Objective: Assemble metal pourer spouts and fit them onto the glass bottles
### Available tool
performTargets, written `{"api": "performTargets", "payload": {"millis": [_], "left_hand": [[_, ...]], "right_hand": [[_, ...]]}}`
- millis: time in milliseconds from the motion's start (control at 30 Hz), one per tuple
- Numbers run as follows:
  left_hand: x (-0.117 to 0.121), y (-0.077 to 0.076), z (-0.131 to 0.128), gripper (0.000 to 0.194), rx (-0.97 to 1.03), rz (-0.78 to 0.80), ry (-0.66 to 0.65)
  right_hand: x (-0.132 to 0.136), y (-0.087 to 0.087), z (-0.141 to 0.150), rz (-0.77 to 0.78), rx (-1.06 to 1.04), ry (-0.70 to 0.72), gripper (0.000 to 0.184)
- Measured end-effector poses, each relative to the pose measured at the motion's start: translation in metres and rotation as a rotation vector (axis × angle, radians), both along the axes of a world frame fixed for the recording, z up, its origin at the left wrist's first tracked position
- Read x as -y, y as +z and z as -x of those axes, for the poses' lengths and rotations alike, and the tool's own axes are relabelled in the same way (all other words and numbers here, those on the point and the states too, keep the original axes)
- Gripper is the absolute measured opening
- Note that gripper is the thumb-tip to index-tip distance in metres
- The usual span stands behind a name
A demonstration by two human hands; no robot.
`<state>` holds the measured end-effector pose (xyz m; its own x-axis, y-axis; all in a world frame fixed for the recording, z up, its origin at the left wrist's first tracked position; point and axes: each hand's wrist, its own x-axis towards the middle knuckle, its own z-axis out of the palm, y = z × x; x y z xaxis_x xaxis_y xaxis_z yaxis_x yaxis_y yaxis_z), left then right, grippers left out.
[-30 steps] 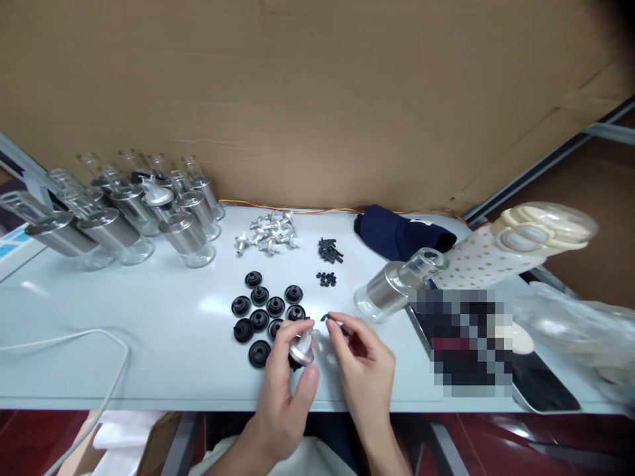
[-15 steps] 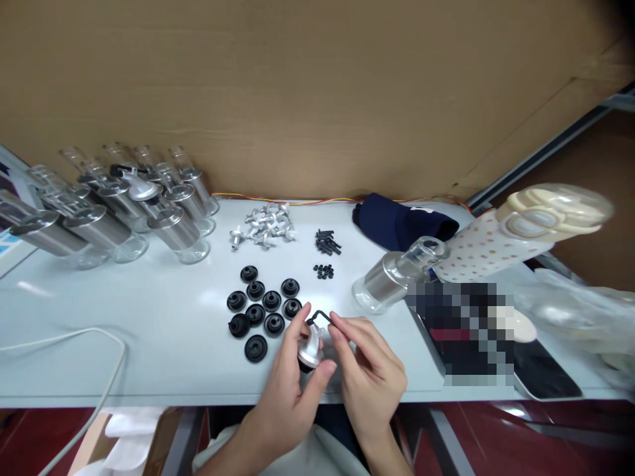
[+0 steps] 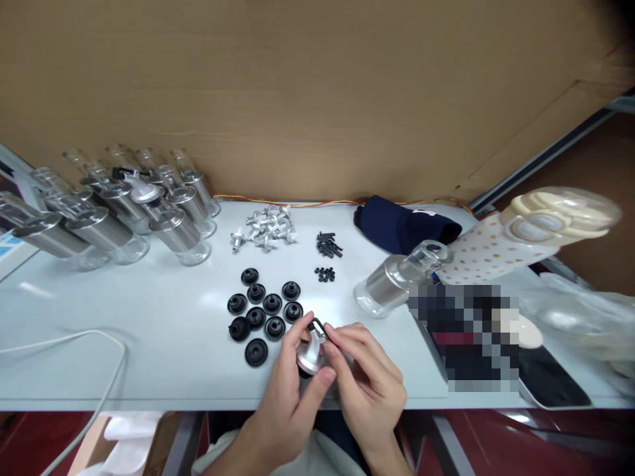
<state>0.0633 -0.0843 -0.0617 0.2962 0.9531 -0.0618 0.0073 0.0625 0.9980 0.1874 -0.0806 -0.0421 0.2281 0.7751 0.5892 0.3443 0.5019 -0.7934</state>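
My left hand (image 3: 290,396) is wrapped round a silver bottle pourer (image 3: 311,356) with a dark base, held upright above the front of the table. A thin black lever (image 3: 319,324) sits across the pourer's top. Thumb and forefinger of my right hand (image 3: 370,377) pinch the lever's right end. Left of my hands lie several round black stopper bases (image 3: 272,303). Farther back are a pile of silver spouts (image 3: 270,226), a heap of thin black sticks (image 3: 328,244) and some tiny black caps (image 3: 325,274).
Several steel-banded glass bottles (image 3: 102,228) stand at the left, one topped with a pourer. Another bottle (image 3: 384,284) stands at the right, near a navy cap (image 3: 401,221), a dotted tumbler (image 3: 501,244) and a phone (image 3: 553,377). A white cable (image 3: 116,357) crosses the front left.
The right hand has brought the black lever down and left, closer against the pourer's top. The left hand keeps its hold on the pourer.
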Motion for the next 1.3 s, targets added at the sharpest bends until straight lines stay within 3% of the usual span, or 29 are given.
{"api": "performTargets", "payload": {"millis": [267,400,667,967,1167,1300], "left_hand": [[-0.002,0.002,-0.002,0.051,0.002,-0.043,0.082],[-0.004,0.005,-0.003,0.051,0.011,-0.068,0.134],[-0.002,0.005,-0.003,0.046,0.012,-0.054,0.12],[-0.002,0.008,-0.003,0.048,0.011,0.011,0.081],[-0.004,0.007,-0.007,0.049,0.047,-0.084,0.097],[-0.005,0.004,-0.011,0.052,-0.05,-0.124,0.174]], "right_hand": [[0.0,-0.002,-0.003,0.052,-0.027,0.086,0.039],[-0.001,-0.001,-0.005,0.119,-0.076,0.197,0.037],[0.0,0.003,-0.005,0.215,-0.255,0.329,0.027],[0.0,0.002,-0.005,0.24,-0.304,0.332,0.02],[0.005,-0.005,-0.002,0.182,-0.315,0.27,0.019],[0.004,-0.005,0.001,0.125,-0.26,0.233,0.03]]}}
